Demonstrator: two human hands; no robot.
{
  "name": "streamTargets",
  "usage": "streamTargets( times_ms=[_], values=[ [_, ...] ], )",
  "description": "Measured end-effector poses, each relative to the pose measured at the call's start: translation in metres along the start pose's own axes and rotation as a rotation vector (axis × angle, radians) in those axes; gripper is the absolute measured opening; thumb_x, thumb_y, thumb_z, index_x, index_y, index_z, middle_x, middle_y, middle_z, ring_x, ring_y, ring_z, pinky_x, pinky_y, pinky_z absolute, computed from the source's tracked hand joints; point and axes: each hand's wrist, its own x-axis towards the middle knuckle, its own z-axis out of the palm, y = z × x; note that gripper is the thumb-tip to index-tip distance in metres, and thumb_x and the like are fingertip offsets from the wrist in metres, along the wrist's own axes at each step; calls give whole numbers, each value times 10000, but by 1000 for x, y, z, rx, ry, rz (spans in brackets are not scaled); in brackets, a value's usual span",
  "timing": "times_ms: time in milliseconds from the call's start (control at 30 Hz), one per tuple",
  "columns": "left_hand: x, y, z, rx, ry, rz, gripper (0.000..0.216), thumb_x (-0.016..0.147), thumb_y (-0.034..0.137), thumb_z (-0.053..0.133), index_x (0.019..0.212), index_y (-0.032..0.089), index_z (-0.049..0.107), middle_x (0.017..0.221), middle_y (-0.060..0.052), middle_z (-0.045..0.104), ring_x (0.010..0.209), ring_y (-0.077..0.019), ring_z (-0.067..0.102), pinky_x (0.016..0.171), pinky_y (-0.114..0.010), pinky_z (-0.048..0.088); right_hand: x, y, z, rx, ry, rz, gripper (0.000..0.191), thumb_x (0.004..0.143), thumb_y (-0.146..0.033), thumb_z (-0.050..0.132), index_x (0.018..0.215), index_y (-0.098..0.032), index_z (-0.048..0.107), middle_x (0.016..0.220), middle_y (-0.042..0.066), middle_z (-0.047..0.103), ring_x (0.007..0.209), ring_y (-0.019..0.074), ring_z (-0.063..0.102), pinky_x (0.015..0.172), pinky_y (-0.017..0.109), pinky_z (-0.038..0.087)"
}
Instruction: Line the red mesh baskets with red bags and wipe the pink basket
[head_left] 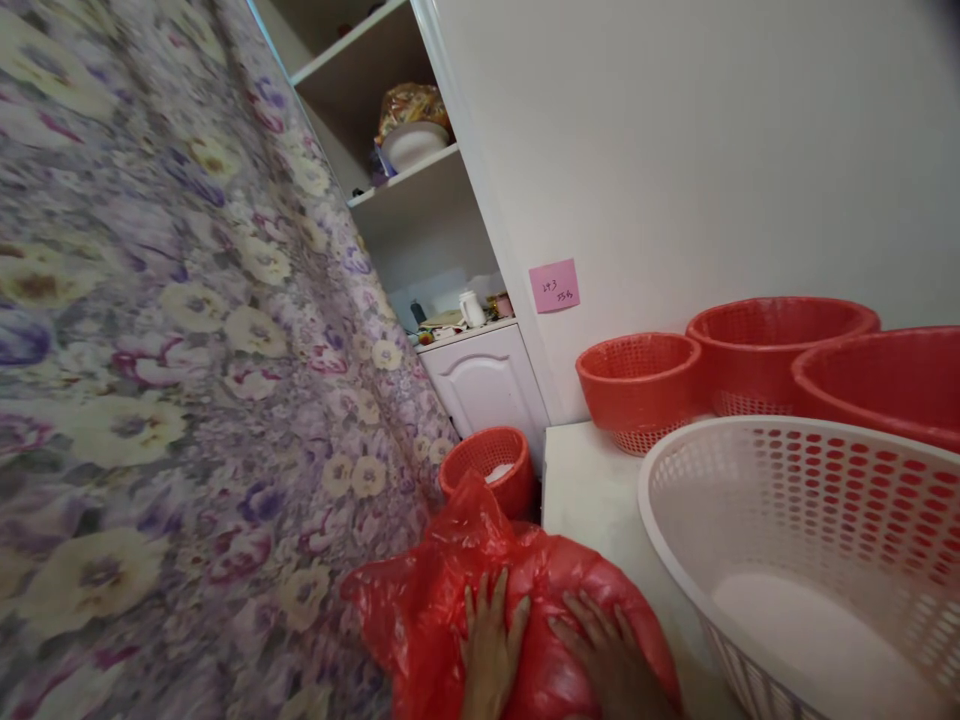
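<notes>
Bag: red plastic bag (517, 600), full and rounded, at the bottom middle of the view, lying between the floral cloth and the white table edge; its gathered top sticks up in a crumpled peak toward the small basket behind it.
Left hand: left hand (491, 650) lies palm down on the bulging top of the bag, fingers (487, 600) straight, slightly spread and pointing up and away from the camera; the bag's plastic is under the whole hand and reaches well past the fingertips.
Right hand: right hand (611, 660) also rests flat on the bag, just beside the left one, fingers (592, 615) spread and angled toward the upper left; nothing is pinched, and the plastic runs out beneath and beyond the fingertips.
Gap between hands: narrow strip of red plastic shows between them, so they do not touch.
Cloth: purple floral cloth (172, 380) fills the left half of the view, touching the bag's left side.
Floor basket: small red basket (487, 465) just behind the bag's peak, something white inside.
Table: white table (589, 480) to the right of the bag.
White basket: large white perforated basket (795, 540) on the table, near the right hand.
Red baskets: three red baskets (641, 385) against the wall behind it.
Note: pink sticky note (554, 285) on the white wall, writing too small to read.
Shelves: white shelf unit (409, 180) behind, holding a white bowl (412, 143).
</notes>
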Motion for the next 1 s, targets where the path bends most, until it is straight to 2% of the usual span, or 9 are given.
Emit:
streamTargets(
  times_ms=[200, 400, 500, 600, 733, 800, 867, 933, 1000],
  values=[
    [0, -4, 3, -27, -7, -3, 622, 912, 479, 286, 1487, 240, 273, 1611, -61, 171, 1483, -315, 50, 1129, -635, 170, -3, 1, 0, 51, 5, -9, 904, 678, -740, 618, 1443, -312, 393, 1510, 145, 344, 1360, 456, 327, 1056, 702, 293],
    [-4, 7, -22, 4, 14, 21, 631, 901, 533, 319, 1485, 303, 266, 1592, -54, 243, 1478, -325, 93, 1125, -668, 106, -16, -11, -12, 76, 55, 0, 862, 754, -651, 614, 1463, -228, 365, 1539, 183, 299, 1399, 442, 261, 1099, 689, 214],
    [-6, 11, -34, 26, 30, 18, 644, 896, 551, 335, 1488, 313, 253, 1595, -65, 234, 1476, -331, 105, 1122, -671, 106, -28, -10, -12, 66, 152, -90, 875, 759, -625, 626, 1474, -202, 350, 1528, 230, 297, 1381, 482, 266, 1070, 720, 234],
    [-11, 17, -44, 67, 47, 20, 670, 900, 563, 326, 1501, 289, 215, 1597, -89, 222, 1472, -337, 118, 1119, -654, 157, -44, -4, -10, 56, 249, -170, 883, 759, -574, 654, 1498, -251, 295, 1531, 222, 306, 1368, 487, 287, 1061, 704, 283],
    [-28, 36, -52, 181, 101, 52, 645, 916, 524, 335, 1499, 269, 230, 1609, -102, 171, 1477, -347, 67, 1116, -644, 164, -68, 9, -9, 41, 274, -199, 902, 778, -539, 650, 1520, -300, 198, 1540, 206, 316, 1363, 468, 308, 1037, 662, 360],
    [-38, 47, -52, 245, 131, 74, 623, 918, 517, 345, 1489, 281, 261, 1614, -100, 144, 1477, -355, 19, 1117, -652, 130, -79, 15, -12, 42, 288, -212, 893, 771, -528, 668, 1512, -283, 234, 1520, 218, 356, 1352, 462, 344, 1020, 666, 374],
    [-47, 57, -49, 296, 145, 108, 623, 909, 539, 358, 1480, 304, 276, 1618, -84, 123, 1477, -354, -15, 1121, -650, 106, -89, 16, -18, 94, 314, -232, 806, 774, -481, 686, 1470, -258, 349, 1487, 211, 418, 1348, 426, 384, 1036, 627, 380],
    [-52, 62, -45, 332, 141, 143, 629, 899, 562, 366, 1474, 324, 282, 1618, -63, 124, 1478, -346, -12, 1126, -641, 105, -98, 12, -27, 238, 305, -225, 630, 793, -398, 674, 1375, -249, 487, 1418, 174, 517, 1301, 360, 476, 1036, 526, 426],
    [-53, 63, -39, 357, 124, 148, 622, 894, 554, 382, 1466, 322, 304, 1608, -62, 170, 1476, -354, 49, 1116, -650, 140, -104, 2, -39, 470, 231, -169, 407, 795, -336, 638, 1192, -245, 636, 1223, 124, 665, 1131, 297, 616, 945, 419, 501]
  ],
)
